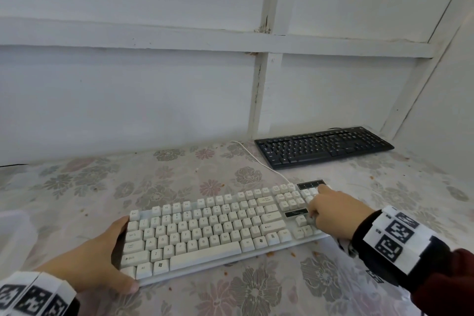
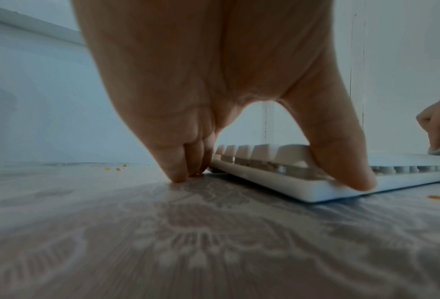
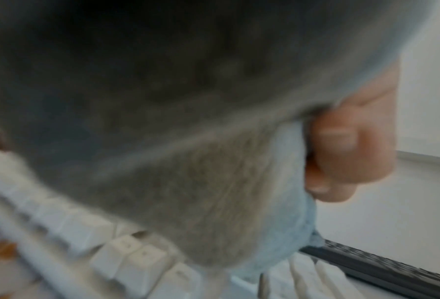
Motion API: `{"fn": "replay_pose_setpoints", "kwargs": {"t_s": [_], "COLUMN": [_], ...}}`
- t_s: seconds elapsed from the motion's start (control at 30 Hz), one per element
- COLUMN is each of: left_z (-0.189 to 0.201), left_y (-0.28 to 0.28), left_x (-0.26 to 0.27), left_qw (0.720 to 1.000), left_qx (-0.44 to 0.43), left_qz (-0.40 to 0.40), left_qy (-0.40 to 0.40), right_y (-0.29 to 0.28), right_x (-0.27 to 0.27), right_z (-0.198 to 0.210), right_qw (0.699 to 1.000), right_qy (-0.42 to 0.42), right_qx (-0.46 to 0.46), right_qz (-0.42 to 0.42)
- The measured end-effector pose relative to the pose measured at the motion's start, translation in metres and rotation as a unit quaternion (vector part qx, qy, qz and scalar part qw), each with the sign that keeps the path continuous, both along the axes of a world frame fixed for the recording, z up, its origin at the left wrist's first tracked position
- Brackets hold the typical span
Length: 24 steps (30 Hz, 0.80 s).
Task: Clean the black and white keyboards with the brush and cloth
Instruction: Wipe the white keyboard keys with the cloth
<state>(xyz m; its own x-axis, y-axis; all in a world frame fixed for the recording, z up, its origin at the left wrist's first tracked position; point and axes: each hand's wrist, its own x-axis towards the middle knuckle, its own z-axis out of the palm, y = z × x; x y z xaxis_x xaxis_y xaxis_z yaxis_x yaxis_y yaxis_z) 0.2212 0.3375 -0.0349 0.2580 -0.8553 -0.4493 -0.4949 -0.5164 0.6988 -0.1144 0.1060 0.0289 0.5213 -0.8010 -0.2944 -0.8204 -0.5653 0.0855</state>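
Item: white keyboard (image 1: 205,233), lying lengthwise across the near part of my bench (image 1: 102,177), on a flowered covering. White cable (image 1: 259,161) runs from its far right corner toward the back.

Item: black keyboard (image 1: 323,147), far right of the bench against the wall, well apart from both hands, untouched.

Item: my left hand (image 1: 102,256), bracing the white keyboard's left end; thumb on the front edge, fingers (image 2: 180,172) straight, tips down on the bench just beside the left end. Holding nothing, only steadying.

Item: my right hand (image 1: 333,215), over the number pad at the right end, fingers curled round the cloth (image 3: 213,192), a grey-blue wad pressed onto the keys. The right wrist view is blurred.

Item: orange crumbs (image 1: 269,254), scattered on the bench near the keyboard's front edge.

Item: brush, not visible in any view.

Step in hand, by my reading: wiping the white keyboard with the cloth, at its right end.

Next move calls for: the left hand's brace kept firm while I draw the cloth across the remaining rows with light pressure; then the black keyboard wants the same treatment
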Motion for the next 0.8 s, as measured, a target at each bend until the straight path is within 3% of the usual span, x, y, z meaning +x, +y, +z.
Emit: {"fn": "replay_pose_setpoints", "kwargs": {"t_s": [0.2,0.4,0.67,0.8], "left_z": [0.000,-0.002,-0.007,-0.008], "left_y": [-0.001,-0.002,-0.002,-0.002], "left_x": [0.001,0.003,0.006,0.006], "left_qw": [1.000,1.000,1.000,0.999], "left_qx": [0.009,0.001,-0.012,-0.024], "left_qz": [0.001,0.001,0.003,0.000], "left_qy": [-0.006,0.006,0.024,0.029], "right_y": [-0.017,-0.017,-0.036,-0.046], "right_x": [-0.019,-0.036,-0.051,-0.067], "right_z": [0.009,-0.013,-0.020,-0.015], "right_qw": [0.997,0.989,0.989,0.989], "right_qy": [-0.069,-0.147,-0.148,-0.140], "right_qx": [-0.009,0.019,0.009,-0.008], "right_qz": [-0.019,0.006,0.000,-0.041]}}
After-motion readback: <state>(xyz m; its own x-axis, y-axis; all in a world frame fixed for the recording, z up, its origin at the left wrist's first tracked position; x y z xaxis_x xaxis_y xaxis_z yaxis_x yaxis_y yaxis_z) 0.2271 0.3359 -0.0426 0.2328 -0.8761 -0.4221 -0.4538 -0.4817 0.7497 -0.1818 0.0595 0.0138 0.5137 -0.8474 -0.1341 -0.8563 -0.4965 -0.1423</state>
